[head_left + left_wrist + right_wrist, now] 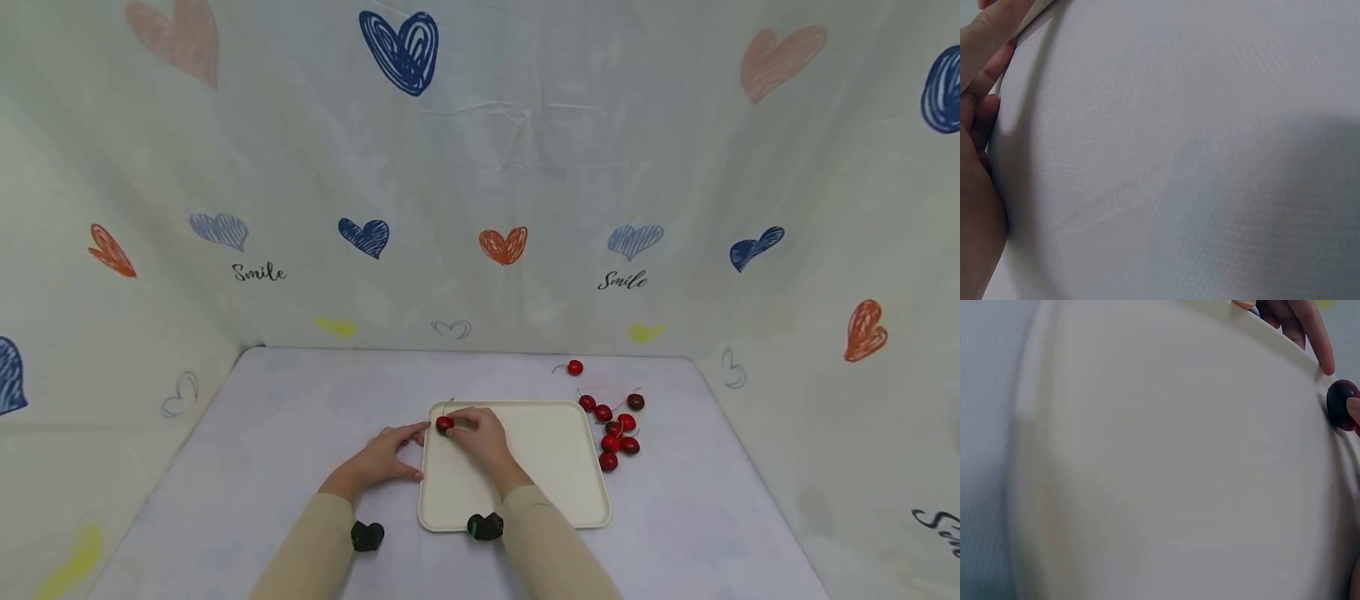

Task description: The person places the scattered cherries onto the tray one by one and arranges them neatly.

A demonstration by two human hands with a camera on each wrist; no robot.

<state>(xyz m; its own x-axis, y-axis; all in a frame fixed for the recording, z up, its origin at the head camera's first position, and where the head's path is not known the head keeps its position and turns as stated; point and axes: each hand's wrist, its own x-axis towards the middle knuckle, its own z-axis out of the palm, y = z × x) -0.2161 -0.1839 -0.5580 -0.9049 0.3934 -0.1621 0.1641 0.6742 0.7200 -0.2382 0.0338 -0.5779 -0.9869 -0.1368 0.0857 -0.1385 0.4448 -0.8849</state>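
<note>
A cream rectangular tray (543, 462) lies on the table. Over its far left corner my right hand (483, 437) pinches a dark red cherry (444, 424) between thumb and fingers, the stem pointing up. The same cherry (1339, 403) shows at the right edge of the right wrist view, close to the tray's rim, with a fingertip on it. My left hand (381, 458) rests at the tray's left side, thumb and forefinger spread along the rim. In the left wrist view only part of that hand (975, 162) shows, its fingers loosely bent.
Several loose cherries (611, 443) are clustered on the table just right of the tray. A single cherry (575, 367) with its stem lies behind, near the table's back edge. A heart-printed curtain (487, 167) hangs around the white table (690, 517).
</note>
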